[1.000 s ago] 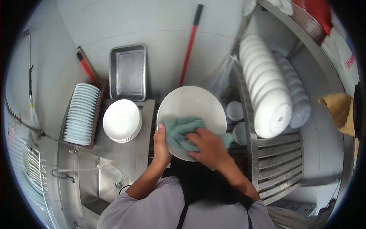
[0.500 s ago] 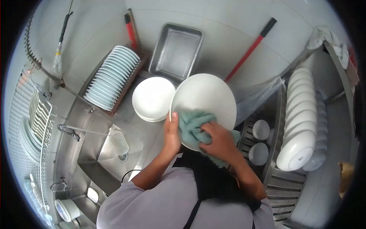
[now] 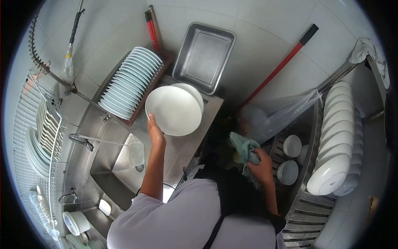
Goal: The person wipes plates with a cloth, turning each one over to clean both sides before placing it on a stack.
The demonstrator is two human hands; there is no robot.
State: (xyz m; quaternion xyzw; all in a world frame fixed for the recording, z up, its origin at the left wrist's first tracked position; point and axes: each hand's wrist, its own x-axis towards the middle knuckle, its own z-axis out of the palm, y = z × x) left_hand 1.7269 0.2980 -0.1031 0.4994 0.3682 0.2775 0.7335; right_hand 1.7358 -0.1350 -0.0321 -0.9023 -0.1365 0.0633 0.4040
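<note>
My left hand (image 3: pixel 156 132) grips a round white bowl (image 3: pixel 174 110) by its near left rim, thumb on the inner side. The bowl overlaps a stack of white bowls (image 3: pixel 191 92) that rests on the steel counter (image 3: pixel 176 151). Over on the right, my right hand (image 3: pixel 262 167) is closed around a crumpled green cloth (image 3: pixel 245 148), held away from the bowl. Part of the cloth hangs below the fingers.
Plates stand in a brown rack (image 3: pixel 145 99) at the back left, beside a steel tray (image 3: pixel 204 58). Water runs into the sink (image 3: pixel 112 186) from a tap (image 3: pixel 85 143). Nested bowls (image 3: pixel 336 141) line a slatted shelf on the right, near small bowls (image 3: pixel 292 146) and a red-handled pole (image 3: pixel 277 68).
The cloth has come out of the bowl and moved right and down with my right hand. My left hand has carried the bowl left, over the stack.
</note>
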